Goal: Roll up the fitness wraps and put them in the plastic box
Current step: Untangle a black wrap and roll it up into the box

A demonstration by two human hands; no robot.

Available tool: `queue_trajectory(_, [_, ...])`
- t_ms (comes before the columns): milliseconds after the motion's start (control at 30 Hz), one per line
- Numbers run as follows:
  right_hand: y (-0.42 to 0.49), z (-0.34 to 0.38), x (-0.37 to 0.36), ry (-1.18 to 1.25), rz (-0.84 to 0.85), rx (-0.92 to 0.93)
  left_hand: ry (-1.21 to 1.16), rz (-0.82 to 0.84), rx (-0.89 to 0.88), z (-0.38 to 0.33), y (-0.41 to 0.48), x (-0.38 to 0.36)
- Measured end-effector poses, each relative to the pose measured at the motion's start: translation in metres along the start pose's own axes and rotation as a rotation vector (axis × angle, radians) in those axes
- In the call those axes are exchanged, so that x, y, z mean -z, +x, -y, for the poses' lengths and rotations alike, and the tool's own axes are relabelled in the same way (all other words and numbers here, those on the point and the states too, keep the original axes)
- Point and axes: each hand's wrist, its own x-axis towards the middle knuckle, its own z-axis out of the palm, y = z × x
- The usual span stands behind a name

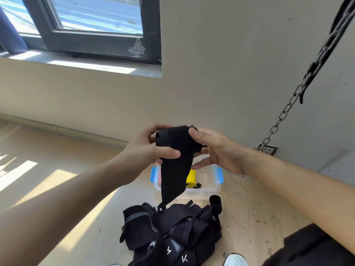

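A black fitness wrap is held up in the air in front of me, its top end partly rolled and its tail hanging down to the pile below. My left hand pinches the wrap's left edge, thumb across the fabric. My right hand grips the rolled top from the right, thumb on the roll. Behind the hanging tail, a clear plastic box with blue clips stands on the floor and holds a yellow roll. A pile of several black wraps lies on the floor close to me.
A light wooden floor runs to a beige wall. A metal chain hangs slanted at the right, down to a wall socket. A window with a dark frame is at the upper left. My white shoe shows at the bottom.
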Motion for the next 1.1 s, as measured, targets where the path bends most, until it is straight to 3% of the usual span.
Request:
queue_trajectory(300, [0.0,0.0,-0.003,-0.008,-0.017,-0.043,0.005,-0.026,-0.045,0.002,0.0,0.002])
queue_trajectory(667, [0.002,-0.001,-0.002,0.15,-0.081,0.075,0.001,0.134,0.151,-0.005,-0.005,0.006])
queue_trajectory(833, [0.003,-0.006,0.0,0.172,-0.065,0.124,-0.035,0.08,0.204,-0.01,-0.003,0.006])
queue_trajectory(1100, [0.0,-0.003,0.003,0.101,0.072,0.063,-0.07,-0.004,0.113,-0.005,0.001,0.01])
